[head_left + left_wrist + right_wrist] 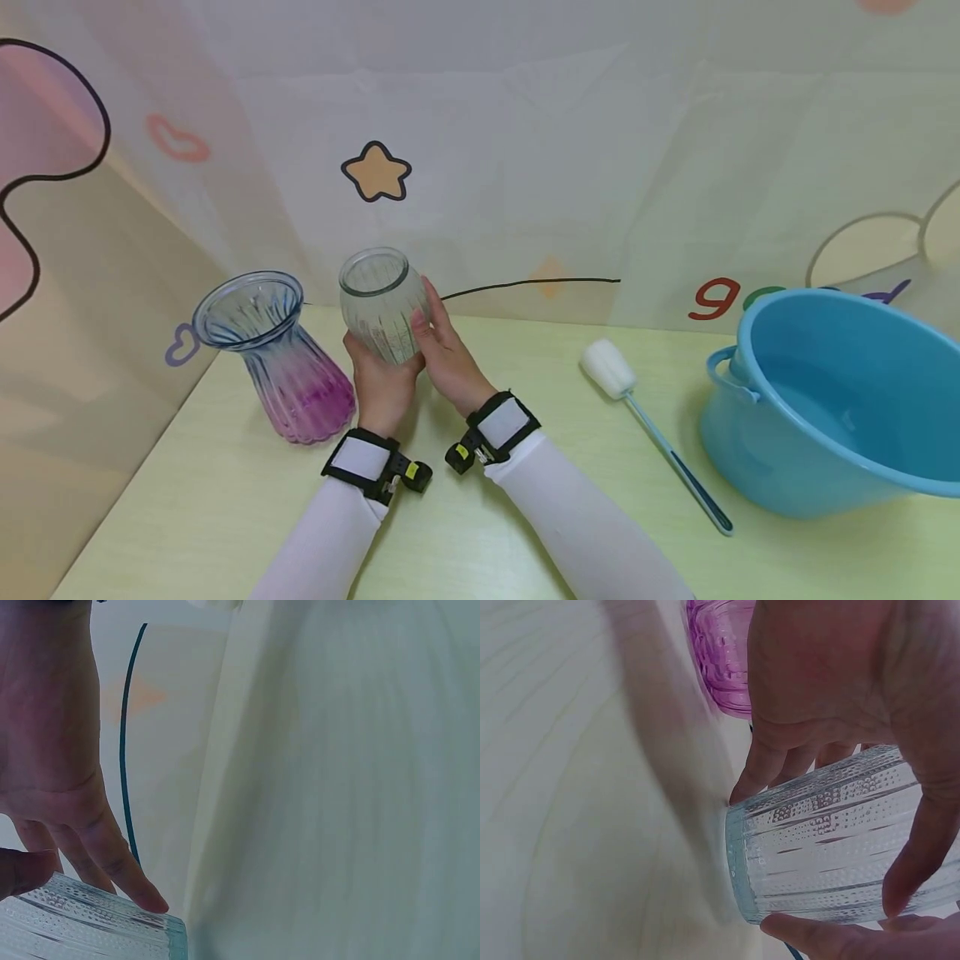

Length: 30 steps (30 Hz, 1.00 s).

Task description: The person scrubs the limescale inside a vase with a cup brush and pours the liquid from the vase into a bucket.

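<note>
Both my hands hold a clear glass vase (382, 312), round-bodied with a narrower rim, its open mouth facing up in the head view. My left hand (384, 385) grips it low on the near left. On the right side, my right hand (453, 358) has its fingers round the body and its thumb against the front. The ribbed, dotted glass (825, 840) shows closely in the right wrist view, with fingers near its bluish base. Just left of my hands stands a taller fluted vase (307, 383), blue at its flared rim and magenta below.
A white sponge brush (607, 367) with a long blue-grey handle lies on the pale table (540, 367), right of my arms. Farther right is a big light-blue bucket (787, 467) with a side handle. A printed curtain (510, 167) hangs behind the table.
</note>
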Each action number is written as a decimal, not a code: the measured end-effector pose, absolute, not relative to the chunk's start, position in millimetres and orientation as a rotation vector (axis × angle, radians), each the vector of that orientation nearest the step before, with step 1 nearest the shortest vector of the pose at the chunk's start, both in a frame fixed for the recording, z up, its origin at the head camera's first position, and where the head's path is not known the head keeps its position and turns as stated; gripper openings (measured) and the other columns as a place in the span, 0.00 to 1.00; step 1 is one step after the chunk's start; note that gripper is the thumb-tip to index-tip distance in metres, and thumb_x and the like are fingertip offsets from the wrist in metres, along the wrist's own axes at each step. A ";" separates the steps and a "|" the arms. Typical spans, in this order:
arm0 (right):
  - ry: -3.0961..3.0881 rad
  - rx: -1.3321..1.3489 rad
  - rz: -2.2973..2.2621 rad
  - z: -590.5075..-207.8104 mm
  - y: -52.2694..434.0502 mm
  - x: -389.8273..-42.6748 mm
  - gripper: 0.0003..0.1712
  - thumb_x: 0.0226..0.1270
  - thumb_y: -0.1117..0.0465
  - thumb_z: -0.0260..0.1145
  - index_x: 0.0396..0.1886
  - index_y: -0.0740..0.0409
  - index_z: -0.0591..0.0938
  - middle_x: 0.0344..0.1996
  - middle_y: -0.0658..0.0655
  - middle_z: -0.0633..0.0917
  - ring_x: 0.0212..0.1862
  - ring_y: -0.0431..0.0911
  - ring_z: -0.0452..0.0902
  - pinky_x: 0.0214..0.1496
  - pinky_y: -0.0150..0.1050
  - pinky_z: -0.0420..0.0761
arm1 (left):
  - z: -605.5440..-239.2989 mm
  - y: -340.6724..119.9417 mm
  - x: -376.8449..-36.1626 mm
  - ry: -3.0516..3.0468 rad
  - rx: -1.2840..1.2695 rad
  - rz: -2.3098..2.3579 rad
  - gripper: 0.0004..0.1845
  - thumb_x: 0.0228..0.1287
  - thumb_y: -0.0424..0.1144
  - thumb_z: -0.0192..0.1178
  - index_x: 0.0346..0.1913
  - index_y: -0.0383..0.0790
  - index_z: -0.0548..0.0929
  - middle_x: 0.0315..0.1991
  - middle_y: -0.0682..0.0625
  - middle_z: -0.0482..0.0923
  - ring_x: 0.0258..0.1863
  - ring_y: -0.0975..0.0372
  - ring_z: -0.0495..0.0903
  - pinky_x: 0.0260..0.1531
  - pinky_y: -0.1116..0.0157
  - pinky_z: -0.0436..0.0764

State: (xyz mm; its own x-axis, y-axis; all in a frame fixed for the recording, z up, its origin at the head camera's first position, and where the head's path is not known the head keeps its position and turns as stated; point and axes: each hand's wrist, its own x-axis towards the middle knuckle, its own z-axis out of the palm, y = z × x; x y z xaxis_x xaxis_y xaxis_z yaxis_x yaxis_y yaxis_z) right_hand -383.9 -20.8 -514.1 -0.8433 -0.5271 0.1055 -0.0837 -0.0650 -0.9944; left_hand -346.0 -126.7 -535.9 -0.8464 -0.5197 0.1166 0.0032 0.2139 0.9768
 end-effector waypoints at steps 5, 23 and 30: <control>1.911 -0.656 -1.957 -516.1 -23.0 -386.4 0.37 0.83 0.40 0.43 0.84 0.27 0.42 0.85 0.47 0.49 0.84 0.54 0.50 0.82 0.61 0.56 | -537.5 -127.8 -346.8 -2.066 0.497 -1.670 0.57 0.52 0.36 0.76 0.77 0.38 0.48 0.73 0.34 0.65 0.74 0.46 0.66 0.76 0.48 0.65; 1.960 -0.634 -1.974 -522.1 -25.6 -400.4 0.35 0.83 0.40 0.41 0.85 0.29 0.45 0.85 0.48 0.51 0.85 0.52 0.46 0.83 0.62 0.50 | -543.8 -129.9 -355.1 -2.087 0.422 -1.709 0.59 0.58 0.34 0.74 0.81 0.40 0.40 0.79 0.37 0.54 0.80 0.50 0.56 0.81 0.52 0.55; 1.916 -0.508 -1.915 -524.2 -27.1 -402.5 0.35 0.85 0.42 0.43 0.85 0.35 0.47 0.85 0.54 0.52 0.84 0.55 0.49 0.80 0.66 0.57 | -544.5 -132.7 -356.9 -2.140 0.486 -1.692 0.63 0.66 0.40 0.70 0.82 0.44 0.27 0.84 0.38 0.41 0.83 0.52 0.47 0.83 0.54 0.49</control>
